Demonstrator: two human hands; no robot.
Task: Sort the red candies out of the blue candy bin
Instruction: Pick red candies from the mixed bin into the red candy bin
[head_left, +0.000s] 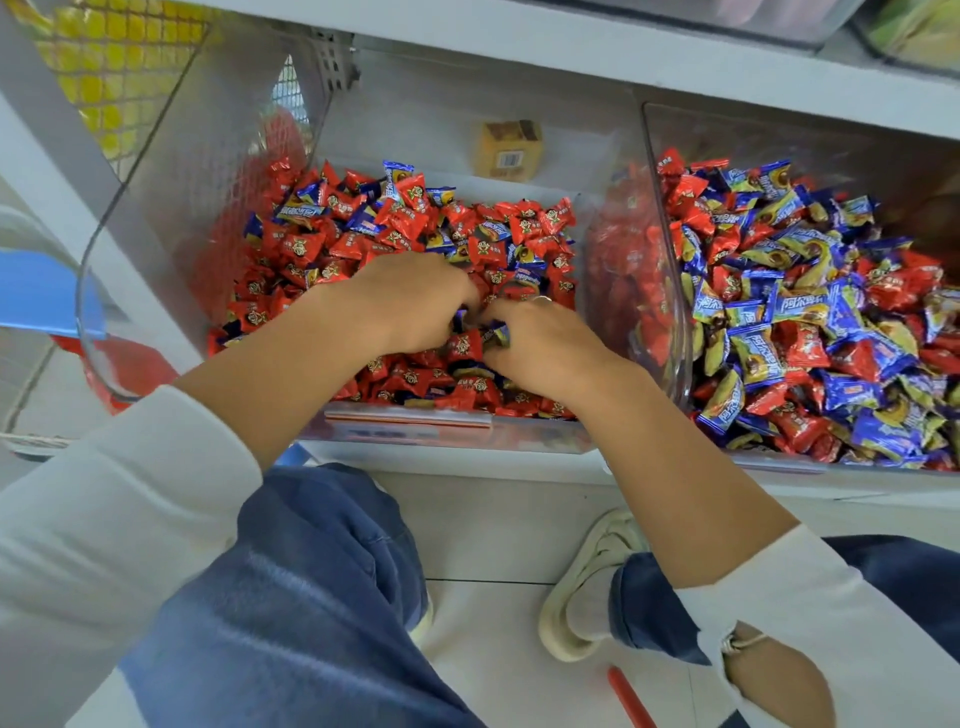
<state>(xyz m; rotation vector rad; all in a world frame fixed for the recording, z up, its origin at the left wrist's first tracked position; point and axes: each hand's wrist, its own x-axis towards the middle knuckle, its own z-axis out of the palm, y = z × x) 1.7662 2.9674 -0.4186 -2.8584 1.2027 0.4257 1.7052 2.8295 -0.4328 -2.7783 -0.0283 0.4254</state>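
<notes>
Left hand (415, 301) and right hand (540, 338) are both plunged into the centre clear plastic bin (156, 218), fingers curled down among the wrappers. The grip of each appears to close on small blue-wrapped candies (496, 332) at the point where the two hands meet; exactly how many pieces each holds cannot be told, since the fingertips are buried and blurred.

The centre bin is filled mostly with red foil-wrapped candies (395, 218), with blue ones scattered through the top layer, chiefly toward the back. The neighbouring clear plastic bin on the right (670, 218) holds a heavy mix: blue-and-yellow wrapped candies (758, 353) with many red pieces still lying among them across the whole surface.

Assessment: sorting is only partly done. The right bin remains well mixed, and the centre bin is not yet pure either. Considerable picking is left in both.

A small yellow-brown carton (509, 150) rests on the white shelf (441, 104) behind the bins
</notes>
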